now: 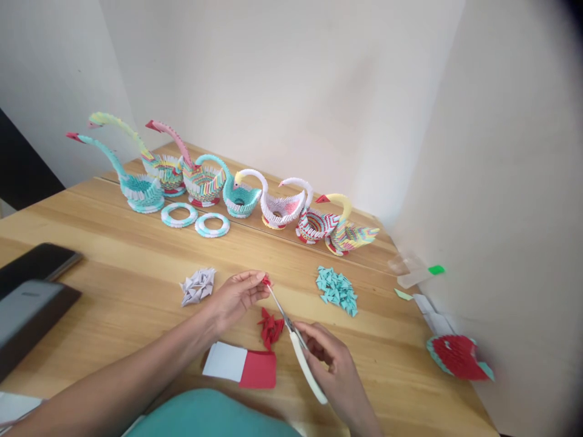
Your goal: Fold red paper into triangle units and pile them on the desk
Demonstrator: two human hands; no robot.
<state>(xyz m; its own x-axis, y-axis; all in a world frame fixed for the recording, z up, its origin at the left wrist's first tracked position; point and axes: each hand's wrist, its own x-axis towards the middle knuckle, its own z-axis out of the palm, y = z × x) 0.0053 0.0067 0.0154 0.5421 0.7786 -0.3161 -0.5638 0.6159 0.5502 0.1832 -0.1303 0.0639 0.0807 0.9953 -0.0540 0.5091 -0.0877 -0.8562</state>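
Observation:
My left hand pinches a small red folded paper piece above the table. In my right hand is a pair of scissors with pale handles, its blade tips touching or right beside that red piece. Whether the blades cut into the paper is too small to tell. Just below the scissors' blades lies a small pile of red folded paper pieces. Nearer my body are white paper pieces and red paper pieces, side by side.
Pale lilac folded pieces lie left, turquoise ones right. Several paper swans line the back, near two paper rings. A dark phone and a grey object sit left. A red paper model stands at the right edge.

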